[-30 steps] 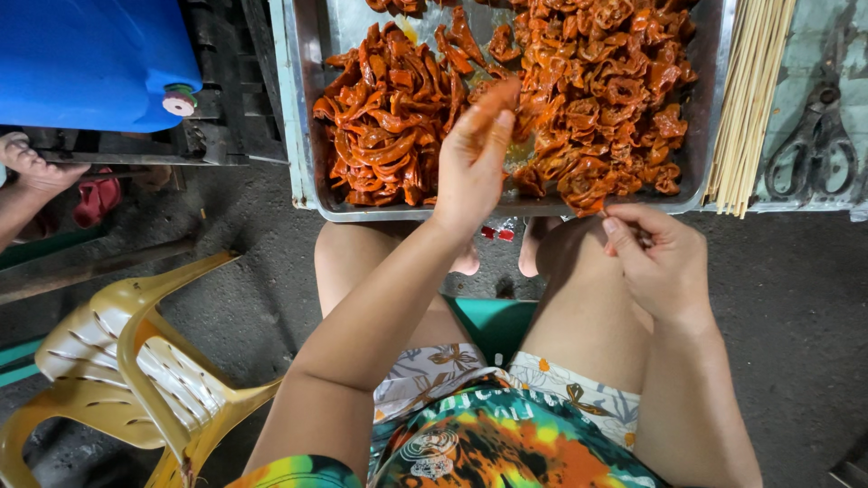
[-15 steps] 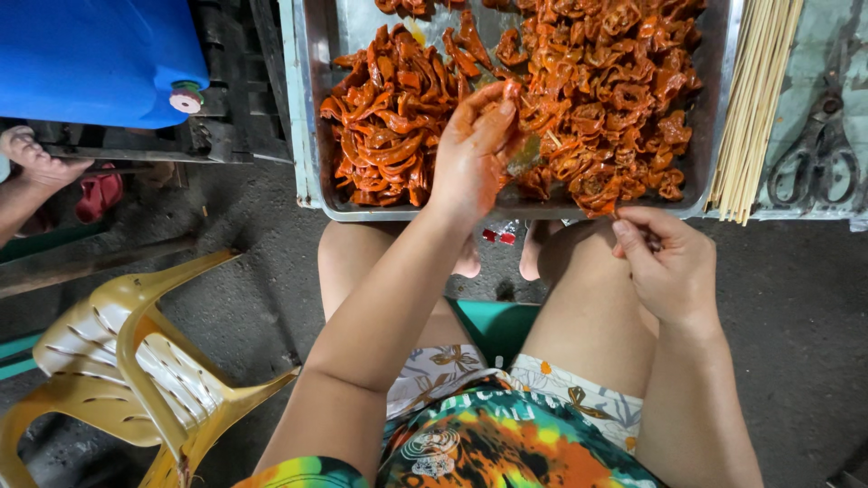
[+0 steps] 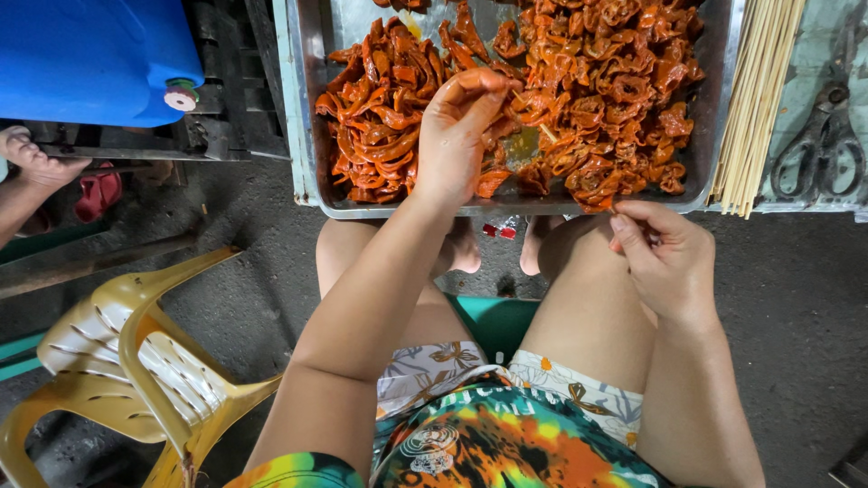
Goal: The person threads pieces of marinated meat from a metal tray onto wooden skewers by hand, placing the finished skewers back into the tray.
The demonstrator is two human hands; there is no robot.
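A metal tray (image 3: 303,108) holds a heap of orange-red marinated meat pieces (image 3: 615,81). My left hand (image 3: 457,136) reaches over the tray's front rim, its fingertips pinched on a meat piece in the middle of the heap. My right hand (image 3: 665,262) sits just below the tray's front edge, above my right thigh, pinching the near end of a thin wooden skewer (image 3: 545,133). The skewer slants up across the meat toward my left fingertips.
A bundle of bare wooden skewers (image 3: 755,99) lies right of the tray, with scissors (image 3: 818,136) beyond it. A blue container (image 3: 90,54) stands at the upper left. A yellow plastic chair (image 3: 136,361) lies tipped at lower left. Another person's foot (image 3: 36,163) rests beside a red sandal (image 3: 95,190).
My left hand has reached farther into the tray and closed its fingertips on the meat. My right hand has shifted slightly toward the tray's edge, skewer still in it.
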